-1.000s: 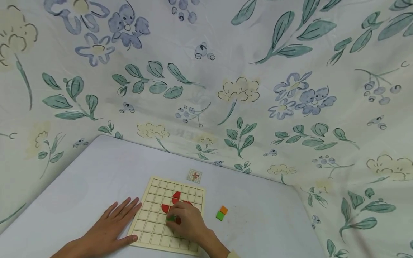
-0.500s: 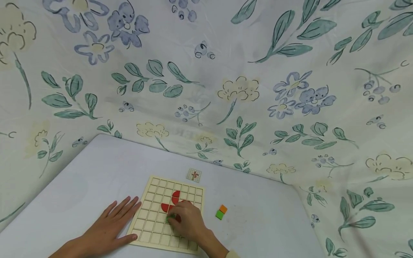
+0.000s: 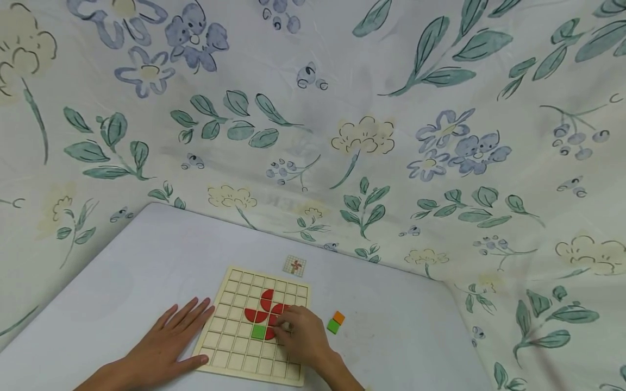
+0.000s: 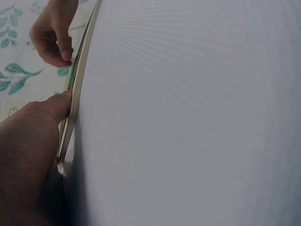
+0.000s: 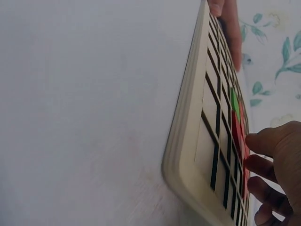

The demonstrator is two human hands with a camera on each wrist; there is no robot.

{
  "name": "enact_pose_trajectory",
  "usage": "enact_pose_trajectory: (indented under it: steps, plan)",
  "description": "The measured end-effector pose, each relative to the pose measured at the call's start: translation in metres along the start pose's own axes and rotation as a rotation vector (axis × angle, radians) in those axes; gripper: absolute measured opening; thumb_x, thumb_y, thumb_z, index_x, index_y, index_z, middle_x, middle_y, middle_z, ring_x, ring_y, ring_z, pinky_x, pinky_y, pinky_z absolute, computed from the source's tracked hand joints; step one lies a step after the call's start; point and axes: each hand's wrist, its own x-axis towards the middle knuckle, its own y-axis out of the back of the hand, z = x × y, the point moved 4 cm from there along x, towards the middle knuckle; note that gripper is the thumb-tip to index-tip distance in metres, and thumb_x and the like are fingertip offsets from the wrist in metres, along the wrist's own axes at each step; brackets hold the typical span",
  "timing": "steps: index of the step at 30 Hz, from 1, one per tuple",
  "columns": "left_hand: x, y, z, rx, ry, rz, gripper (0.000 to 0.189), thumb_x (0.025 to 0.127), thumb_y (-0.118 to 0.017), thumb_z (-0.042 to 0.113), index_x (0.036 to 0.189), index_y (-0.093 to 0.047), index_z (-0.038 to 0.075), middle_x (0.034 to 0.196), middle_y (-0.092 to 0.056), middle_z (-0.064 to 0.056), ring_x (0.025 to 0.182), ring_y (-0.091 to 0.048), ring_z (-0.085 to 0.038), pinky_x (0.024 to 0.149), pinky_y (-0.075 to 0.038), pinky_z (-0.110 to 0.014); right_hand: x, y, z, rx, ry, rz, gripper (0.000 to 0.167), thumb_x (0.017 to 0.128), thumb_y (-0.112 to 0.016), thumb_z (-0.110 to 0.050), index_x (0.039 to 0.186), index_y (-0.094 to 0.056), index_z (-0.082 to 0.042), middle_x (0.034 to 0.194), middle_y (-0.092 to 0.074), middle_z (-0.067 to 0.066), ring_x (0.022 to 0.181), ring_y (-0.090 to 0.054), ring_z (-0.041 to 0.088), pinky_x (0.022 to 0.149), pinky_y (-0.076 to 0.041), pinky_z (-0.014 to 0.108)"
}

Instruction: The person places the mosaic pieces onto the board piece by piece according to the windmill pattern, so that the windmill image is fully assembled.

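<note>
A pale wooden grid board (image 3: 225, 342) lies on the table, shown edge-on in both wrist views. Red rounded pieces (image 3: 267, 300) form a pinwheel near its middle. Just below them a green square (image 3: 258, 332) sits in a cell, next to a partly covered red piece (image 3: 269, 334). My right hand (image 3: 303, 334) is over the right side of the board, fingers loosely bent and fingertips close by the red pieces, with nothing seen between them. Spread flat on the table at the board's left is my left hand (image 3: 161, 345), its thumb on the lower left edge.
Behind the board lies a small card (image 3: 295, 265) with a printed pinwheel on a grid. To the right are a loose orange square (image 3: 339, 317) and a green square (image 3: 333, 326) side by side. Flower-patterned cloth (image 3: 303, 108) rises behind the white table (image 3: 406, 336).
My right hand has let go of the green square and shifted right, so the square shows in its cell beneath the red pieces. The left hand stays where it was.
</note>
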Motion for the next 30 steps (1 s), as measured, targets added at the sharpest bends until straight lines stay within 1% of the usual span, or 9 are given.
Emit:
enact_pose_trajectory:
  steps: [3,8,16,20,23,25,27,30]
  plan:
    - [0.000,0.000,0.000,-0.002,0.006,-0.005,0.090,0.087,-0.060,0.063,0.156,-0.027,0.015,0.159,-0.027,-0.002,0.149,-0.002,-0.013,0.114,0.011,-0.029,-0.006,0.003,0.006,-0.003,-0.036,-0.014,0.007,0.082,-0.080,-0.015,0.083,-0.076,-0.020,0.082,-0.063,-0.013,0.075,-0.055,-0.001,0.063,-0.044,0.011]
    - [0.000,0.000,0.000,0.007,0.002,0.009,0.090,0.087,-0.061,0.063,0.155,-0.028,0.014,0.159,-0.027,-0.001,0.149,-0.002,-0.014,0.114,0.010,-0.030,-0.013,0.012,0.010,0.002,-0.069,-0.023,0.009,0.081,-0.080,-0.012,0.084,-0.075,-0.018,0.087,-0.064,-0.011,0.076,-0.057,0.002,0.065,-0.045,0.013]
    - [0.000,-0.001,0.000,0.011,0.016,0.000,0.091,0.086,-0.059,0.065,0.155,-0.028,0.015,0.160,-0.026,-0.001,0.149,0.000,-0.012,0.114,0.011,-0.029,-0.027,0.028,0.024,-0.041,-0.146,-0.014,0.009,0.082,-0.080,-0.014,0.087,-0.074,-0.017,0.090,-0.065,-0.010,0.073,-0.056,0.004,0.059,-0.045,0.017]
    - [-0.001,-0.002,-0.001,0.012,0.020,-0.007,0.091,0.086,-0.059,0.065,0.155,-0.028,0.015,0.160,-0.027,-0.001,0.149,0.000,-0.012,0.114,0.012,-0.029,-0.034,0.034,0.039,-0.068,-0.225,-0.035,0.009,0.083,-0.079,-0.014,0.091,-0.074,-0.017,0.094,-0.064,-0.009,0.075,-0.057,0.006,0.060,-0.047,0.021]
    - [-0.001,-0.002,-0.001,0.010,0.020,-0.010,0.091,0.087,-0.059,0.065,0.156,-0.027,0.015,0.160,-0.026,-0.001,0.149,0.001,-0.012,0.114,0.012,-0.029,-0.040,0.039,0.055,-0.123,-0.310,-0.058,0.012,0.084,-0.078,-0.015,0.094,-0.074,-0.017,0.097,-0.061,-0.009,0.080,-0.057,0.007,0.064,-0.050,0.025]
    - [-0.001,-0.001,-0.001,0.005,0.013,-0.006,0.091,0.087,-0.059,0.065,0.156,-0.027,0.015,0.160,-0.026,-0.001,0.149,0.001,-0.012,0.114,0.012,-0.029,-0.044,0.043,0.064,-0.161,-0.352,-0.071,0.013,0.084,-0.078,-0.015,0.096,-0.074,-0.018,0.098,-0.059,-0.009,0.081,-0.057,0.007,0.066,-0.051,0.027]
    - [0.000,0.000,-0.001,0.002,0.005,-0.001,0.091,0.087,-0.060,0.064,0.156,-0.027,0.015,0.160,-0.025,-0.001,0.149,0.000,-0.013,0.114,0.012,-0.029,-0.047,0.048,0.070,-0.181,-0.376,-0.080,0.016,0.083,-0.079,-0.014,0.098,-0.074,-0.017,0.098,-0.058,-0.008,0.082,-0.057,0.007,0.066,-0.051,0.027]
    - [0.000,0.001,0.000,-0.002,-0.004,0.006,0.091,0.087,-0.061,0.062,0.156,-0.027,0.014,0.160,-0.025,-0.001,0.149,-0.001,-0.014,0.114,0.011,-0.029,-0.052,0.055,0.079,-0.195,-0.401,-0.093,0.020,0.082,-0.079,-0.012,0.101,-0.073,-0.017,0.098,-0.057,-0.007,0.078,-0.055,0.007,0.063,-0.050,0.025]
